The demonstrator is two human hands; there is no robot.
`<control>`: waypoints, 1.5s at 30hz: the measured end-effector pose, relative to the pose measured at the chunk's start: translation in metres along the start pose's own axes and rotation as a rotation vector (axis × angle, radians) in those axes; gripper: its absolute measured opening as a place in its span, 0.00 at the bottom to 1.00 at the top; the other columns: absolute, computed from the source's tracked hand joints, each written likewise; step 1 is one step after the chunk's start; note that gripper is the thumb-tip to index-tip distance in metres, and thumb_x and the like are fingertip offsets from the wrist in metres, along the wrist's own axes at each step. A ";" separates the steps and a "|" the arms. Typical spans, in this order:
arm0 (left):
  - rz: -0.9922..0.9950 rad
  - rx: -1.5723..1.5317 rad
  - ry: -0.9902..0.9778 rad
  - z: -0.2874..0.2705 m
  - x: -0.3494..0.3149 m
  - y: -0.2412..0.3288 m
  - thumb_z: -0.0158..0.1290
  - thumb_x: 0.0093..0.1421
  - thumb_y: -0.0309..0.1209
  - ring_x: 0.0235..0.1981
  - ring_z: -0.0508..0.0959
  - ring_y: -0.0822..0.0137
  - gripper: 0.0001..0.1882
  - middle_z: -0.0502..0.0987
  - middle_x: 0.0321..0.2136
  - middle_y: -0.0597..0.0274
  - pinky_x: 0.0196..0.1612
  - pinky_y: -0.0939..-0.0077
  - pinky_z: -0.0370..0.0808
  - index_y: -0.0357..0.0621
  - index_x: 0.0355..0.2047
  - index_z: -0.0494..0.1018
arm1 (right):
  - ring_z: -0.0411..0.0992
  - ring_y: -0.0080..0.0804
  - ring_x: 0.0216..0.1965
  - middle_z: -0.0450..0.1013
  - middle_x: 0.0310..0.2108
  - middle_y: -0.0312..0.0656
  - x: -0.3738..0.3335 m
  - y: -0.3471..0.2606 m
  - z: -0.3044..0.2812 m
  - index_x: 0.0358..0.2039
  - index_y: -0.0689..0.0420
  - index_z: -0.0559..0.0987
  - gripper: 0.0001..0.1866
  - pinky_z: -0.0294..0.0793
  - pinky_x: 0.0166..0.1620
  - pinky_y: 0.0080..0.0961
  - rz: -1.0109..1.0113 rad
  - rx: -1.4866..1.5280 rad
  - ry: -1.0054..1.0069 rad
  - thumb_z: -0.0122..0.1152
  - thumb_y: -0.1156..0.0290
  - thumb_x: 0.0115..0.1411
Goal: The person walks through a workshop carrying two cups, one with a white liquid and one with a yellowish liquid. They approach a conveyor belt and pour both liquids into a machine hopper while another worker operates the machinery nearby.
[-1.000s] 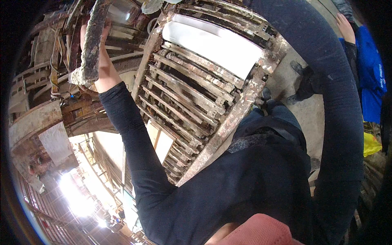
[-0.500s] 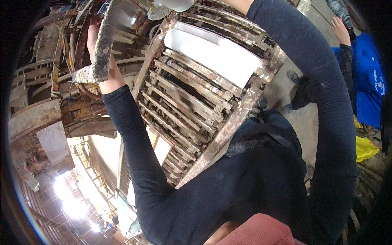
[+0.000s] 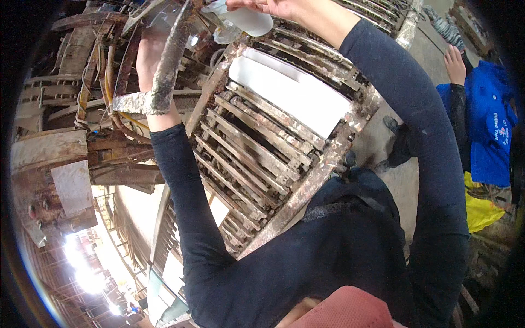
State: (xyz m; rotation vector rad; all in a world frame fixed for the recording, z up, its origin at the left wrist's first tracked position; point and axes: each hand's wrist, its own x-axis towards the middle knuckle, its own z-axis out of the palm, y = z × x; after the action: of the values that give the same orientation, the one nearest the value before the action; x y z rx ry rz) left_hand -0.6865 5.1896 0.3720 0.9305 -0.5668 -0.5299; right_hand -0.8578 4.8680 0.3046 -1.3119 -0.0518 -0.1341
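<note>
My left hand [image 3: 149,61] reaches up behind a crusted metal bar [image 3: 170,60] at the upper left. The bar hides part of the wrist, and the fingers are blurred near something clear and shiny, so their grip is unclear. At the top edge, my right hand [image 3: 268,6] shows partly, fingers stretched leftward and apart from one another. Just under those fingers is a smooth, rounded white piece [image 3: 249,21]; whether they touch it I cannot tell. Beside it lies a clear, glassy-looking piece [image 3: 223,34].
A slatted, dirt-crusted rack [image 3: 257,147] fills the middle, with a white sheet [image 3: 290,93] across it. Cables and hoses [image 3: 109,82] hang at left. On the right, another person in a blue garment [image 3: 489,120] stands close, a hand [image 3: 455,64] extended, with yellow material [image 3: 484,205] below.
My right hand has come into view at the top, over the white piece. The rack and left arm appear shifted slightly right and down in the picture.
</note>
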 end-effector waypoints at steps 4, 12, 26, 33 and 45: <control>-0.036 0.046 0.120 0.014 -0.004 0.006 0.42 0.58 0.37 0.27 0.72 0.58 0.15 0.71 0.28 0.51 0.35 0.63 0.72 0.35 0.31 0.65 | 0.72 0.39 0.28 0.68 0.34 0.54 0.045 -0.016 0.075 0.51 0.52 0.55 0.23 0.69 0.20 0.17 0.009 0.480 0.000 0.36 0.78 0.52; 0.009 0.326 0.350 0.035 0.007 0.008 0.47 0.56 0.43 0.16 0.71 0.75 0.16 0.72 0.20 0.66 0.19 0.84 0.68 0.42 0.32 0.69 | 0.72 0.36 0.22 0.68 0.33 0.55 0.058 -0.017 0.074 0.51 0.54 0.55 0.21 0.68 0.18 0.16 0.151 0.529 0.026 0.37 0.73 0.56; -0.007 0.191 0.455 0.019 0.008 0.008 0.51 0.51 0.29 0.23 0.67 0.69 0.05 0.66 0.17 0.65 0.30 0.74 0.65 0.42 0.24 0.68 | 0.71 0.32 0.23 0.68 0.33 0.49 0.046 -0.018 0.078 0.57 0.43 0.48 0.26 0.65 0.18 0.15 0.079 0.407 0.044 0.34 0.74 0.57; 0.040 0.177 0.419 0.019 0.000 0.006 0.51 0.52 0.30 0.23 0.67 0.70 0.05 0.66 0.17 0.66 0.31 0.74 0.65 0.43 0.24 0.68 | 0.73 0.35 0.25 0.68 0.36 0.51 0.043 -0.024 0.089 0.59 0.42 0.43 0.33 0.67 0.18 0.14 0.040 0.470 0.032 0.36 0.79 0.54; -0.002 0.168 0.491 0.014 0.008 0.006 0.48 0.54 0.30 0.20 0.68 0.72 0.04 0.67 0.16 0.67 0.29 0.74 0.64 0.44 0.25 0.68 | 0.72 0.35 0.27 0.68 0.35 0.51 0.041 -0.024 0.085 0.55 0.49 0.47 0.25 0.70 0.22 0.19 0.063 0.447 0.056 0.35 0.75 0.55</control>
State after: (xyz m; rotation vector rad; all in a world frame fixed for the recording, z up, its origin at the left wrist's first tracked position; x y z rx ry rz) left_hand -0.6890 5.1794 0.3853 1.1733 -0.1661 -0.2409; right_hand -0.8166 4.9411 0.3546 -0.8616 0.0076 -0.0976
